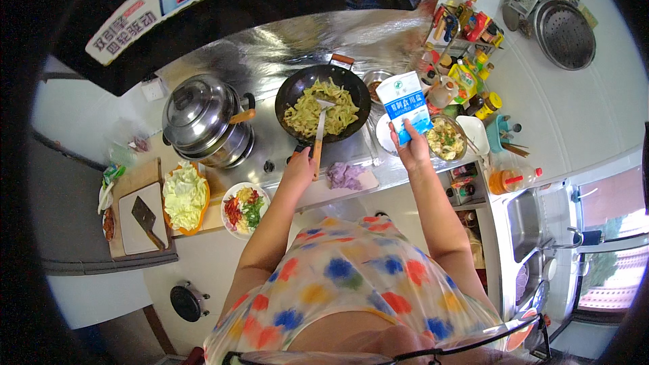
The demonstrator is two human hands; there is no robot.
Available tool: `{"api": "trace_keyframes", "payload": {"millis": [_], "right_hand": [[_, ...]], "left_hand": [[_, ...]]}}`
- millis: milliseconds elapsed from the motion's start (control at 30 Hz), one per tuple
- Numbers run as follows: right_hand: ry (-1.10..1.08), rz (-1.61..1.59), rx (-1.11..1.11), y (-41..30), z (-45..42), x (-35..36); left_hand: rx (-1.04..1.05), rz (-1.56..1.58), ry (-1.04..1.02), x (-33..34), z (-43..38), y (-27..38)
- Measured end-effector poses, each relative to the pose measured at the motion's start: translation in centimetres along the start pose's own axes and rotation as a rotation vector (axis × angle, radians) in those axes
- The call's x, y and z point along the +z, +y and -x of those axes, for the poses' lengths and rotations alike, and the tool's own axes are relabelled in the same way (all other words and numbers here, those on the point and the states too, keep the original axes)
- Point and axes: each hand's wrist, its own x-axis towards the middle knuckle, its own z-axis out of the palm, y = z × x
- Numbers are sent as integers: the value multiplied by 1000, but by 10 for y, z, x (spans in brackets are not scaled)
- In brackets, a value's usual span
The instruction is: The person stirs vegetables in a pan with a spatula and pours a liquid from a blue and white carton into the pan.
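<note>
My left hand [300, 166] is closed around the dark handle of a black wok [287, 83] on the stove. Shredded cabbage [317, 116], lightly browned, lies in the wok. A metal spatula [320, 129] rests with its blade in the cabbage; its wooden handle runs beside my left hand, and I cannot tell whether my fingers touch it. Raised over the counter to the wok's right, my right hand [413, 148] holds a blue-and-white plastic packet [404, 104] by its lower end. The packet bears writing, and whether its top is cut is unclear.
A lidded steel pot [203, 116] stands left of the wok. Nearer are raw cabbage [186, 197], a plate of chopped vegetables [246, 210], and a cleaver [144, 215] on a cutting board. A purple cloth [346, 176] lies at the counter's front. Bottles and a glass bowl of food [446, 138] crowd the right.
</note>
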Motion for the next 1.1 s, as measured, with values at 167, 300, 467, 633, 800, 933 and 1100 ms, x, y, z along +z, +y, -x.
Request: {"api": "trace_keyframes", "payload": {"millis": [167, 300, 467, 633, 800, 933, 1100], "right_hand": [[-87, -12, 71, -8, 2, -10], [-200, -72, 13, 4, -12, -16], [-268, -80, 69, -31, -15, -58], [-56, 237, -63, -105, -12, -130], [48, 839, -600, -184, -16, -191], [-42, 1379, -874, -224, -26, -206], [-7, 1431, -734, -247, -65, -218]], "left_hand": [[130, 430, -40, -48, -4, 78], [166, 809, -94, -17, -26, 143], [-44, 1154, -200, 20, -53, 219], [78, 909, -110, 62, -83, 270], [503, 403, 75, 88, -99, 337], [549, 348, -4, 108, -103, 383], [353, 550, -35, 135, -108, 396]]}}
